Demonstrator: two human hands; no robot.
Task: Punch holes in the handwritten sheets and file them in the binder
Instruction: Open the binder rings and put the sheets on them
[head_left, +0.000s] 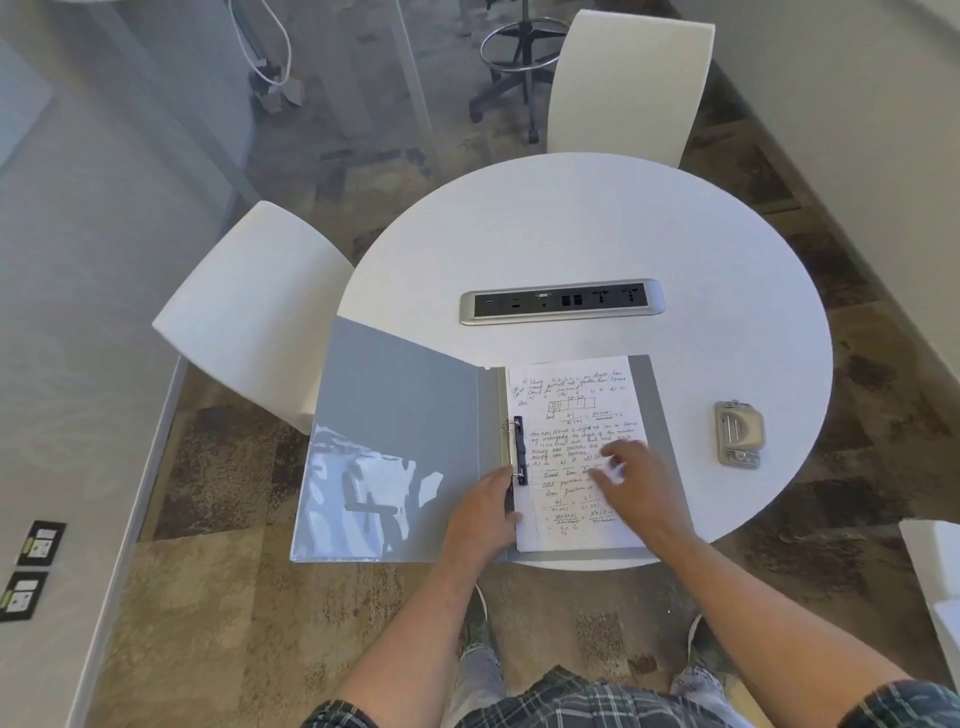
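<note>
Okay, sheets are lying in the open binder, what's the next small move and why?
Probably close the ring mechanism with the left hand, which rests beside it, while the right hand lies flat on the handwritten sheets. The hole punch sits apart, unused. Whether the rings are open cannot be told.

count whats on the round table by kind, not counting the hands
binder, open: 1
stack of handwritten sheets in the binder: 1 (number of sheets cannot be told)
hole punch: 1
built-in socket panel: 1
total: 4
</note>
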